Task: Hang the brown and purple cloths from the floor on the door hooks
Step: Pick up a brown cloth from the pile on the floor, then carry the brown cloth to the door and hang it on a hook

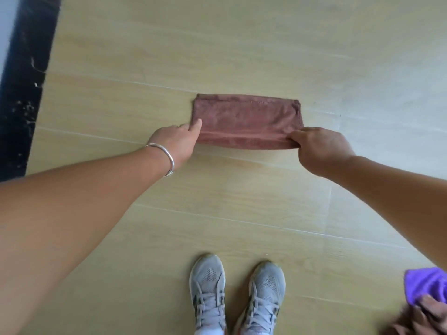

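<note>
A brown cloth (246, 119) lies folded into a flat rectangle on the pale wooden floor (217, 201), ahead of my feet. My left hand (175, 141), with a silver bangle on its wrist, grips the cloth's near left corner, one finger lying on top of the fabric. My right hand (319, 148) pinches the near right corner along the folded edge. A purple cloth (423, 284) shows at the bottom right edge, bunched up. No door or hooks are in view.
Another person's hand (430, 313) holds the purple cloth at the lower right corner. My grey shoes (208, 286) stand on the floor near the bottom. A black threshold strip (26, 81) runs along the left side.
</note>
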`<action>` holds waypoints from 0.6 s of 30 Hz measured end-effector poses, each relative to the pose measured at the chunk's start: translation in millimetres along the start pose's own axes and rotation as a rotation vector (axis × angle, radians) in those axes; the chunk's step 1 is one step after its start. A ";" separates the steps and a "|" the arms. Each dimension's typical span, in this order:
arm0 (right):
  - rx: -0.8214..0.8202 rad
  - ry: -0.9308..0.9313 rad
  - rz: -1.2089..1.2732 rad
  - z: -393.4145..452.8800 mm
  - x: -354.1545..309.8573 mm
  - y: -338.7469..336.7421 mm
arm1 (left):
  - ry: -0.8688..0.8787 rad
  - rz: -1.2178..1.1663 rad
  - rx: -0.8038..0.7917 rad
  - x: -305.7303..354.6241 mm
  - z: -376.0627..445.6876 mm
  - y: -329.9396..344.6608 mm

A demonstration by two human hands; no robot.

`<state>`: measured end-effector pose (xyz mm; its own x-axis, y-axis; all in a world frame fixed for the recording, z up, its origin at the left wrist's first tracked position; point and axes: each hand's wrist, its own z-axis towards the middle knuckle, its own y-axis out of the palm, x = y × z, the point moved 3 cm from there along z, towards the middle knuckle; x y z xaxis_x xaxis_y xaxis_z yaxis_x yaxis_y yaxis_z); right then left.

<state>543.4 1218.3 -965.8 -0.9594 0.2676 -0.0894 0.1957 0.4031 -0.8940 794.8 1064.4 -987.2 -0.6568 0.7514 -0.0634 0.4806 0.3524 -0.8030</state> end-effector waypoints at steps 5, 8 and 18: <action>-0.005 0.055 0.062 -38.8 -6.0 -112.6 | 0.008 -0.112 0.003 -20.7 -66.4 -107.7; 0.033 0.067 0.097 -68.4 -17.3 -191.9 | 0.009 -0.130 0.044 -37.0 -110.8 -178.7; 0.289 0.016 0.065 -197.4 -61.4 -528.8 | -0.014 -0.110 0.304 -96.6 -297.2 -482.9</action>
<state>538.9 1161.5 -400.9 -0.9430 0.2993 -0.1454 0.1881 0.1190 -0.9749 798.8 987.5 -417.1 -0.7040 0.7096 0.0276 0.2117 0.2468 -0.9457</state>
